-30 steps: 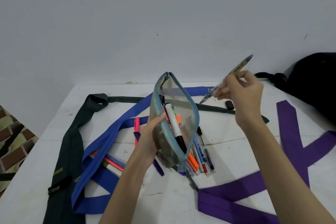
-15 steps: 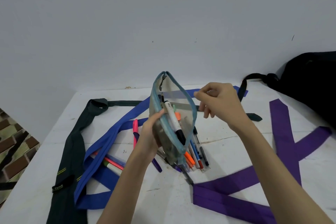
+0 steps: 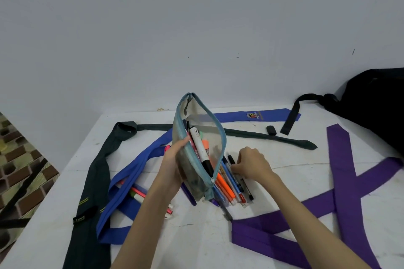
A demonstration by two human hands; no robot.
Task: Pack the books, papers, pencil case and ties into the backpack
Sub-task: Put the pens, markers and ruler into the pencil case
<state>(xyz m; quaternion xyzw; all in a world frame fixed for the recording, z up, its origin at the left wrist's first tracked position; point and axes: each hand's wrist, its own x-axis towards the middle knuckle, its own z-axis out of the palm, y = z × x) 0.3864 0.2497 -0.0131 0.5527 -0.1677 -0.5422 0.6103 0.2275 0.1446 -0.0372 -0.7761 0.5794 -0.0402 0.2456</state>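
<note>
My left hand point(image 3: 175, 159) holds the clear pencil case point(image 3: 209, 126) upright on the table with its blue zip open. A black-and-white marker point(image 3: 197, 144) and other pens stick out of it. My right hand point(image 3: 251, 164) is down on the pile of loose pens point(image 3: 229, 188) just right of the case, fingers curled round a black pen there. A blue tie point(image 3: 131, 172), a dark green tie point(image 3: 96, 172) and a purple tie point(image 3: 341, 181) lie spread over the table. The black backpack point(image 3: 376, 102) sits at the far right.
More pens point(image 3: 142, 194) lie left of my left arm, partly under the blue tie. A small black cap point(image 3: 271, 130) and a backpack strap point(image 3: 291, 120) lie behind. The white table point(image 3: 196, 238) ends at a wall behind and a drop to the left.
My right hand held a pen up beside the case, brought it to the case mouth, then came down empty to the pen pile. The left hand kept hold of the case.
</note>
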